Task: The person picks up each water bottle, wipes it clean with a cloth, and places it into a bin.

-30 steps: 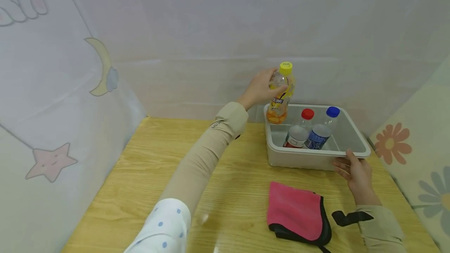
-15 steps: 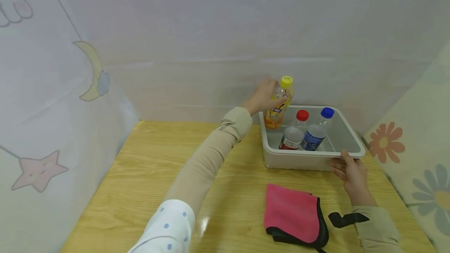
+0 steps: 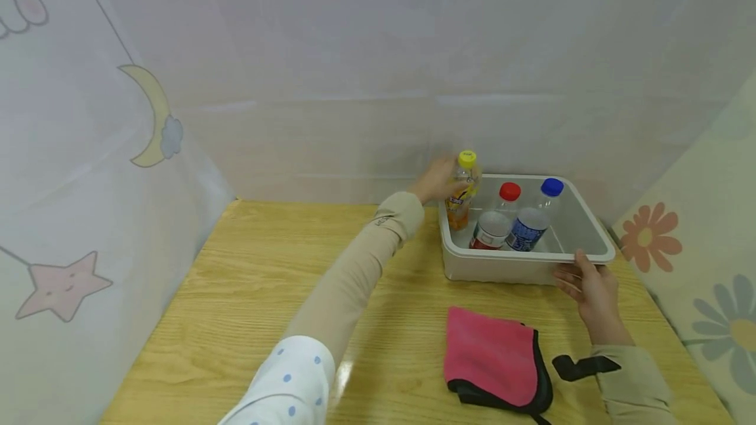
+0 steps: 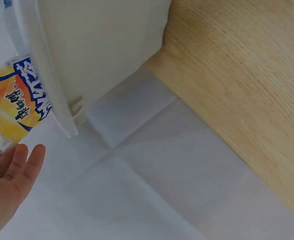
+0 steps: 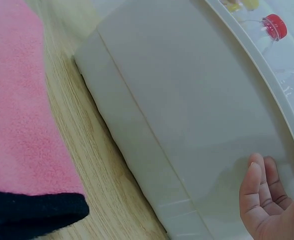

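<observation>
In the head view my left hand (image 3: 436, 180) grips a clear drink bottle (image 3: 457, 207) with a yellow cap and orange liquid near its upper part. The bottle stands nearly upright inside the left end of a pale plastic tub (image 3: 496, 269). The left wrist view shows its yellow and blue label (image 4: 18, 95) beside the tub wall, above my fingertips. My right hand (image 3: 598, 294) holds the tub's front right rim, thumb on top and fingers against the outer wall. Two bottles lean in the tub, one red-capped (image 3: 491, 228), one blue-capped (image 3: 531, 223).
A folded pink cloth (image 3: 490, 356) with black edging lies on the wooden table (image 3: 283, 248) in front of the tub. A pale sheet (image 3: 331, 84) hangs behind the table, and printed sheets flank it on both sides.
My left hand has lowered the yellow-capped bottle into the left end of the tub. The right hand stays at the tub's rim; the head view has shifted slightly.
</observation>
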A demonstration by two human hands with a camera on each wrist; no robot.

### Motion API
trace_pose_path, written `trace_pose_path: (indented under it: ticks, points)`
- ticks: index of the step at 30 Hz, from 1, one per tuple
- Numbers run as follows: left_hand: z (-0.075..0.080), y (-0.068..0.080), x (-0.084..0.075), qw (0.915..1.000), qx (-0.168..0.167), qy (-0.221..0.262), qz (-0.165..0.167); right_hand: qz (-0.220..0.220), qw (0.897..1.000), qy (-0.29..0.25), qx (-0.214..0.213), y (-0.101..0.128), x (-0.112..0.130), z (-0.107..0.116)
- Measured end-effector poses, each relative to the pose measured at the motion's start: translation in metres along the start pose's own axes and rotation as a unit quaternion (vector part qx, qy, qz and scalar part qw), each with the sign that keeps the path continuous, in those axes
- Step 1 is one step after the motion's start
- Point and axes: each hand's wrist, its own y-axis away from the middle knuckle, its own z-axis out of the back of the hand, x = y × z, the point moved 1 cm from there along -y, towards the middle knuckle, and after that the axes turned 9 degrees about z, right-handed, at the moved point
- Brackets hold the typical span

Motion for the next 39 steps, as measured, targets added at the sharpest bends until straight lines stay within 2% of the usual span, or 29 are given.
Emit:
trace_pose_path:
  ticks: [4, 9, 13, 21, 31, 39]
  points:
    - [-0.012, 0.0, 0.004, 0.9998, 0.007, 0.014, 0.009, 0.006, 1.0, -0.013, -0.001, -0.002, -0.004, 0.003]
    - [-0.02, 0.005, 0.007, 0.9996, 0.013, 0.007, 0.025, 0.011, 1.0, 0.001, -0.01, 0.0, -0.003, 0.0]
    - [-0.021, 0.007, 0.008, 0.9994, 0.007, -0.002, 0.034, 0.01, 1.0, 0.003, -0.018, 0.001, -0.005, -0.004]
    - [-0.02, 0.008, 0.008, 0.9978, 0.021, -0.02, 0.06, 0.016, 1.0, 0.01, -0.018, -0.002, -0.009, -0.005]
    - [-0.022, 0.005, 0.001, 0.998, 0.031, -0.025, 0.05, 0.016, 1.0, 0.011, -0.017, -0.002, -0.005, 0.0]
    - [-0.024, 0.007, -0.001, 0.9969, 0.033, -0.039, 0.06, 0.001, 1.0, -0.011, -0.012, -0.001, -0.005, 0.003]
